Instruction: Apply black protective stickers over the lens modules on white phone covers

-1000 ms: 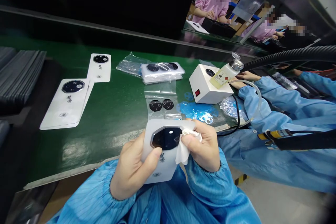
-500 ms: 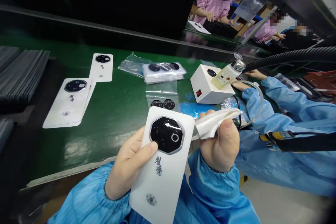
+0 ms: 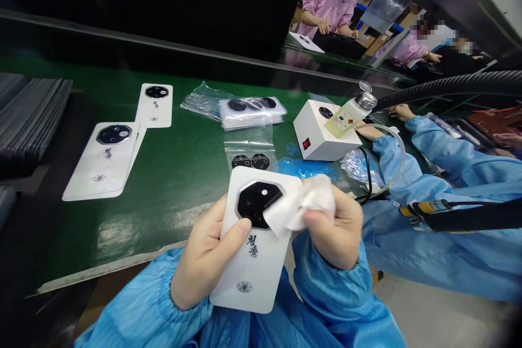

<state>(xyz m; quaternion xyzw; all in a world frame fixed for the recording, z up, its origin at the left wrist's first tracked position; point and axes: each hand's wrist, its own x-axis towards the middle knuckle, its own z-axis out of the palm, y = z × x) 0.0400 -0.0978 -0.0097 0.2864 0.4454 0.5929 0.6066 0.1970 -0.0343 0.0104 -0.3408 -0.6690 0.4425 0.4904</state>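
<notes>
My left hand grips a white phone back panel from below, its thumb resting beside the lens area. An octagonal black glass camera module with a silver rim sits at the panel's upper end. My right hand pinches a crumpled white cloth, pressing it on the module's right side. The cloth hides that part of the glass.
On the green bench lie two similar white panels and a stack of bagged panels. Beyond stand a white box with a red switch and a dispenser bottle. A co-worker's blue sleeve lies to my right.
My right hand has brought the cloth back from the panel's right side onto the camera module. The panel has shifted slightly lower and tilted a little.
</notes>
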